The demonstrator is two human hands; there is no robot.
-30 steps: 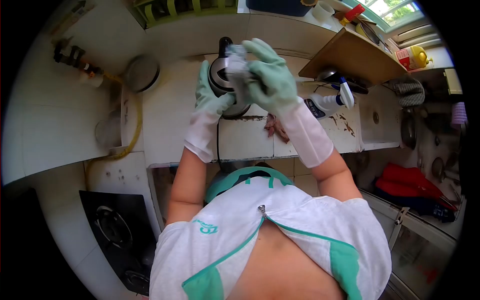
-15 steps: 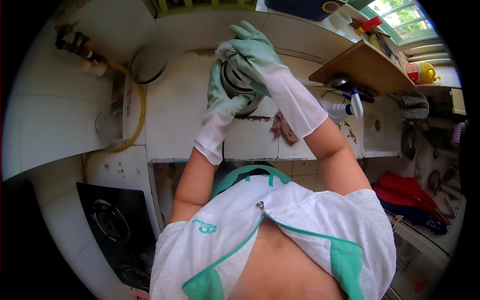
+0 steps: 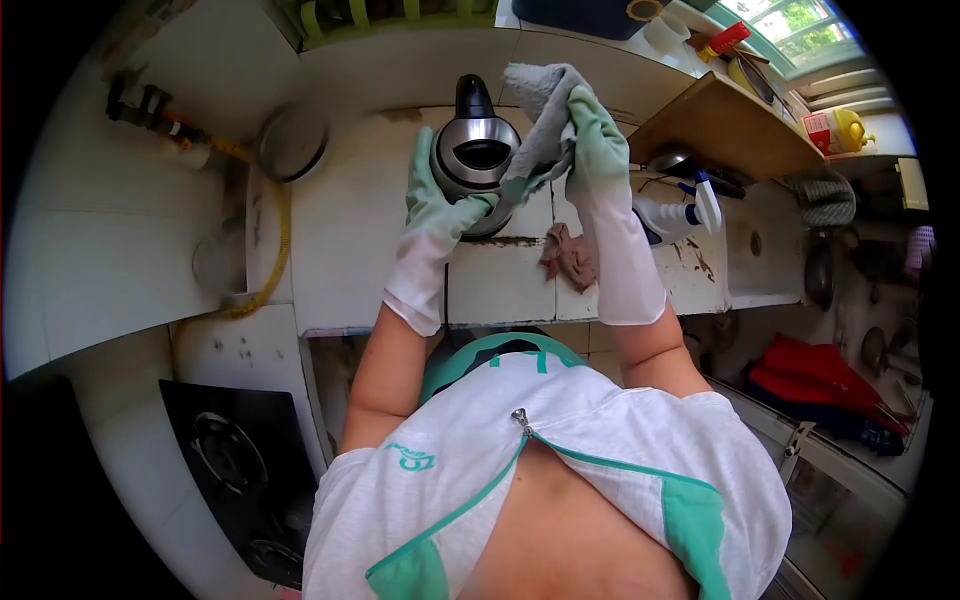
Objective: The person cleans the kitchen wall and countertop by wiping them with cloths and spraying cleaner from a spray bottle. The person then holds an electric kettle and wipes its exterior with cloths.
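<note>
An electric kettle [image 3: 478, 131] with a steel body and black handle stands on the white tiled counter, its handle pointing away from me. Green-and-white rubber gloves cover both hands. Around the kettle's left and near side curls my left hand [image 3: 440, 205], thumb across the front, gripping it. My right hand [image 3: 600, 150] is closed on a grey cloth [image 3: 545, 115], which hangs in folds just right of the kettle. Nearer to me lies a crumpled brownish rag [image 3: 568, 260] on the counter.
Right of my right arm is a spray bottle [image 3: 668, 220], then a sink [image 3: 755, 285]. A wooden board [image 3: 725, 130] leans behind them. At left are a round lid-like dish [image 3: 290, 142], a yellow hose [image 3: 275, 265] and a black gas hob [image 3: 225, 450].
My right hand has lifted off the kettle and moved right with the grey cloth, which now hangs unfolded. The kettle's lid and handle have come into view. My left hand stays on the kettle.
</note>
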